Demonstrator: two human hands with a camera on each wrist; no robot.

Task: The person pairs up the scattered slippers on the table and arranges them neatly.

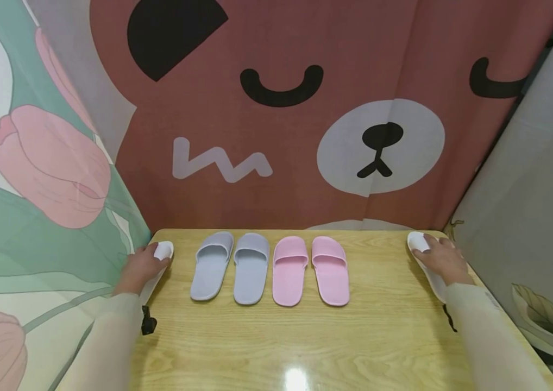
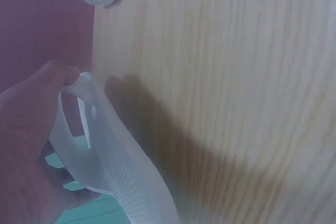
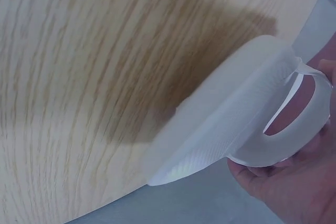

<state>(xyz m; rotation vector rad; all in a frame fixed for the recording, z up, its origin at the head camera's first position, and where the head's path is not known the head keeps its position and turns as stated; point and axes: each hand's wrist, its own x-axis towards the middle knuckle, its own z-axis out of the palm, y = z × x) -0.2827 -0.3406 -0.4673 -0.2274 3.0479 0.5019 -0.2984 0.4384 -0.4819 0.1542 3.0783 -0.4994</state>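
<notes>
At the table's left edge my left hand (image 1: pixel 140 270) grips a white slipper (image 1: pixel 165 250) by its strap. The left wrist view shows that slipper tilted on its side, its ribbed sole (image 2: pixel 123 161) beside the wood and a shadow next to it. Over at the right edge, my right hand (image 1: pixel 444 258) holds another white slipper (image 1: pixel 418 242) by the strap, fingers wrapped round it in the right wrist view. Between the hands lie two grey slippers, one (image 1: pixel 209 277) left of the other (image 1: pixel 250 279), then two pink slippers, a left one (image 1: pixel 288 279) and a right one (image 1: pixel 332 279).
The wooden table (image 1: pixel 237 347) has a bright light reflection near its front. A bear-print cloth (image 1: pixel 286 179) hangs along the back edge. Floral cloth (image 1: pixel 51 163) stands at the left, and a grey cloth (image 1: pixel 540 190) at the right.
</notes>
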